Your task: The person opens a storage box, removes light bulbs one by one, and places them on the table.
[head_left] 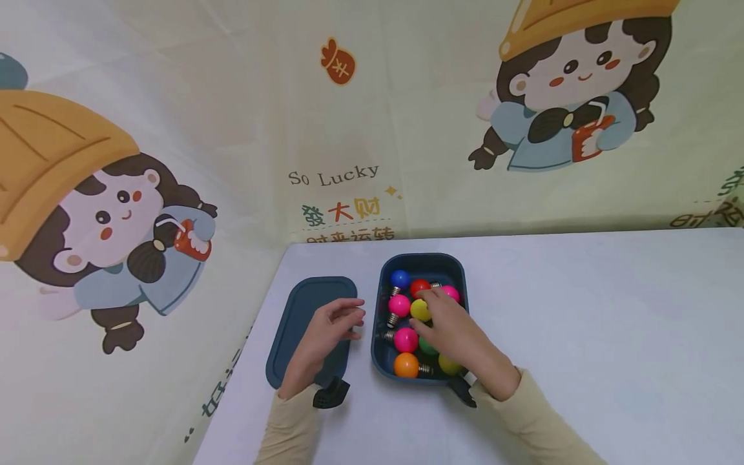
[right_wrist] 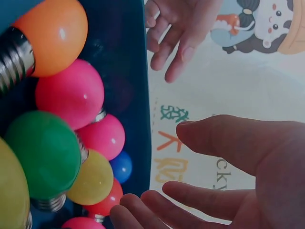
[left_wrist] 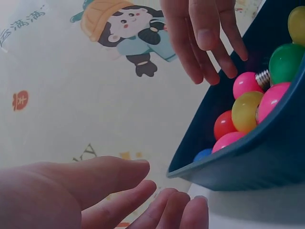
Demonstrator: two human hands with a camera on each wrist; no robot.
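Note:
Coloured light bulbs with metal screw bases lie loose in a dark blue box [head_left: 424, 260]. Among them are a blue bulb [head_left: 400, 278], an orange bulb [head_left: 406, 365], a green bulb [right_wrist: 44, 155] and several pink ones. My right hand [head_left: 456, 326] hovers over the box, fingers apart and gently bent above the yellow bulb [head_left: 420, 310], holding nothing. Left of the box, a flat dark blue lid [head_left: 314, 292] lies on the table. Over its right side is my left hand [head_left: 328, 332], loosely spread, nothing in it, fingertips pointing toward the box's left wall.
The white table [head_left: 581, 310] stretches off to the right of the box. A printed cloth [head_left: 244, 129] with cartoon figures hangs behind and along the left side. Each wrist wears a black camera mount [head_left: 331, 392].

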